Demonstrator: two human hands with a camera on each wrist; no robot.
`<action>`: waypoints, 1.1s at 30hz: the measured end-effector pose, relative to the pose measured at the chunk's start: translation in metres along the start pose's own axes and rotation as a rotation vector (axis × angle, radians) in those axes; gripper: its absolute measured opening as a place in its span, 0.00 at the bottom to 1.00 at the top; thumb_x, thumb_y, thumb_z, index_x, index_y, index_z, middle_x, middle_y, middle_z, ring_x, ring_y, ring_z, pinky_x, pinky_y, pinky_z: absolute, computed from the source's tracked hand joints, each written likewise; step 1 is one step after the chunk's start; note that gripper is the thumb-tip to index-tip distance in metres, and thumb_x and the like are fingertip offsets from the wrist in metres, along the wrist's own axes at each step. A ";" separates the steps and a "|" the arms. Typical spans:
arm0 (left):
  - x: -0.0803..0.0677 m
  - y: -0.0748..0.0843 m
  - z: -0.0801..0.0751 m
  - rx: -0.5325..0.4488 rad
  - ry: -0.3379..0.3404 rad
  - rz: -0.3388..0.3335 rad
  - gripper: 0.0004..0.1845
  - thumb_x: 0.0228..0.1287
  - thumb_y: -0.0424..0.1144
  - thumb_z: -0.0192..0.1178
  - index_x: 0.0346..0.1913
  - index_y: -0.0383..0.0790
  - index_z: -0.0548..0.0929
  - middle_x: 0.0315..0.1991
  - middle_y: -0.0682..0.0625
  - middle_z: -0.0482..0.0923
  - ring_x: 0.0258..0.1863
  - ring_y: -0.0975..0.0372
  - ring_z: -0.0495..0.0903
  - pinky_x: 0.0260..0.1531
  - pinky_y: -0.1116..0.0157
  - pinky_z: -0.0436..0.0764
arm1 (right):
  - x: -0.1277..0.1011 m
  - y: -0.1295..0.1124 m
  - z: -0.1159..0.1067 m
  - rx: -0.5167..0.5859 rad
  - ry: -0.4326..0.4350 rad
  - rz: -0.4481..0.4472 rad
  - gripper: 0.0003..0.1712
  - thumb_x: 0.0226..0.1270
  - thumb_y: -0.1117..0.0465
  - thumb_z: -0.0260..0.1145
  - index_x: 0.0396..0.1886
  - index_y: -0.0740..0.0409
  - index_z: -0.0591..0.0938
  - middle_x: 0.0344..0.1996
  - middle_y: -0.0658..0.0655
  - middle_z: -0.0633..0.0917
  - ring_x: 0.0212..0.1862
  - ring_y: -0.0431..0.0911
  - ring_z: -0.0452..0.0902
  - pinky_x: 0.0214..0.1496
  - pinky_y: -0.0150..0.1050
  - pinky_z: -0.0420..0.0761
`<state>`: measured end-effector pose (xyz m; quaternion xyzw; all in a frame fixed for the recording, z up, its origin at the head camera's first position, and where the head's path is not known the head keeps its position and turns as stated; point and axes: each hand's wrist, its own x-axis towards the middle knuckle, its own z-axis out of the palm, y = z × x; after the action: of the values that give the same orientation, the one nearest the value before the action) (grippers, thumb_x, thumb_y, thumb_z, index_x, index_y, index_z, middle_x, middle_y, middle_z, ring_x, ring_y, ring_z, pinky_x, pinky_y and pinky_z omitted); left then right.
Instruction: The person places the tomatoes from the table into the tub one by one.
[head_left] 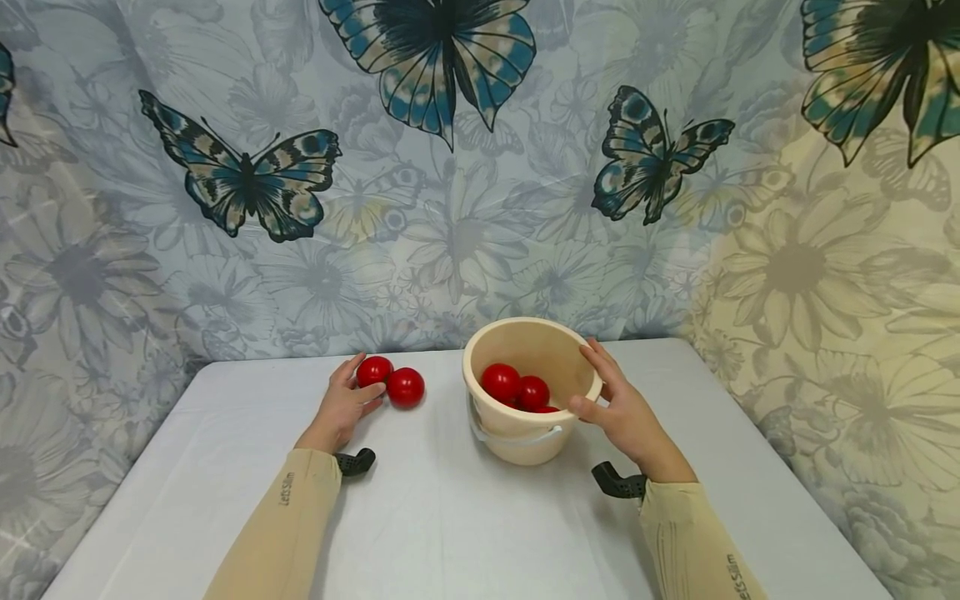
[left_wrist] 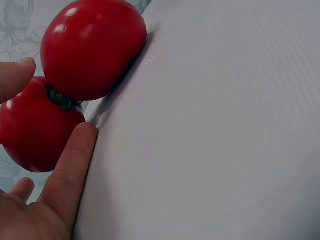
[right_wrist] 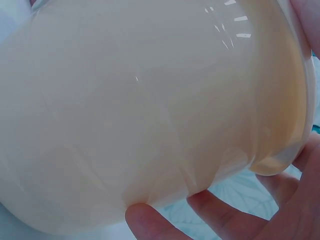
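Two red tomatoes lie side by side on the table; my left hand (head_left: 347,403) is at the farther-left tomato (head_left: 373,371), its fingers spread around the side and thumb in front. In the left wrist view this tomato (left_wrist: 37,132) sits between straight fingers and shows a green stem, against the other tomato (left_wrist: 95,47). A cream bucket (head_left: 517,429) stands right of them, its pale handle (head_left: 517,437) lowered in front. Inside are red tomatoes (head_left: 500,382), some partly hidden by the rim. My right hand (head_left: 626,412) grips the bucket's right rim, fingertips against its outer wall (right_wrist: 125,115).
A white cloth covers the table (head_left: 442,517). Behind it hangs a butterfly-and-flower patterned curtain (head_left: 457,242), close to the table's back edge. Each wrist carries a black camera mount (head_left: 618,481) below the sleeve end.
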<state>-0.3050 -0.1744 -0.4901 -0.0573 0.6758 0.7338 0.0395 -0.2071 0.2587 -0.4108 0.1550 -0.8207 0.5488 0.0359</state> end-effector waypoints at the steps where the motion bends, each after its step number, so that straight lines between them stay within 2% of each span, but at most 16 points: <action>1: 0.001 0.000 0.000 0.002 -0.003 0.006 0.45 0.67 0.23 0.61 0.80 0.51 0.52 0.79 0.48 0.26 0.73 0.45 0.55 0.53 0.56 0.80 | 0.000 0.000 0.000 -0.001 -0.001 0.002 0.48 0.68 0.53 0.70 0.81 0.46 0.54 0.79 0.45 0.44 0.71 0.65 0.59 0.48 0.45 0.85; 9: 0.007 -0.003 0.001 -0.014 -0.019 0.039 0.43 0.67 0.20 0.58 0.80 0.48 0.54 0.77 0.41 0.42 0.68 0.44 0.62 0.51 0.57 0.82 | 0.001 0.000 0.001 0.003 -0.001 -0.007 0.48 0.68 0.54 0.70 0.80 0.48 0.55 0.79 0.45 0.45 0.71 0.66 0.59 0.49 0.45 0.84; 14: 0.005 -0.005 0.003 -0.061 0.009 0.042 0.41 0.67 0.20 0.58 0.79 0.45 0.57 0.74 0.36 0.51 0.67 0.44 0.63 0.51 0.59 0.82 | 0.001 0.001 0.001 -0.014 0.003 -0.009 0.48 0.68 0.54 0.70 0.81 0.46 0.54 0.79 0.46 0.44 0.72 0.66 0.57 0.48 0.47 0.85; 23: 0.001 -0.007 0.003 -0.096 0.065 0.063 0.40 0.66 0.20 0.59 0.77 0.45 0.60 0.74 0.41 0.53 0.65 0.45 0.65 0.50 0.59 0.82 | 0.000 0.002 0.001 -0.026 0.008 -0.012 0.48 0.68 0.53 0.70 0.80 0.46 0.55 0.79 0.48 0.45 0.72 0.66 0.57 0.50 0.46 0.84; 33: -0.005 -0.008 0.002 -0.196 0.072 0.039 0.40 0.68 0.20 0.57 0.79 0.44 0.56 0.75 0.42 0.49 0.67 0.45 0.63 0.55 0.56 0.79 | 0.000 0.001 0.001 -0.017 0.008 -0.008 0.48 0.68 0.53 0.70 0.80 0.47 0.55 0.79 0.46 0.45 0.72 0.66 0.57 0.48 0.47 0.85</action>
<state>-0.2993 -0.1718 -0.4968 -0.0741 0.6028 0.7944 -0.0048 -0.2073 0.2584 -0.4115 0.1559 -0.8246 0.5421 0.0429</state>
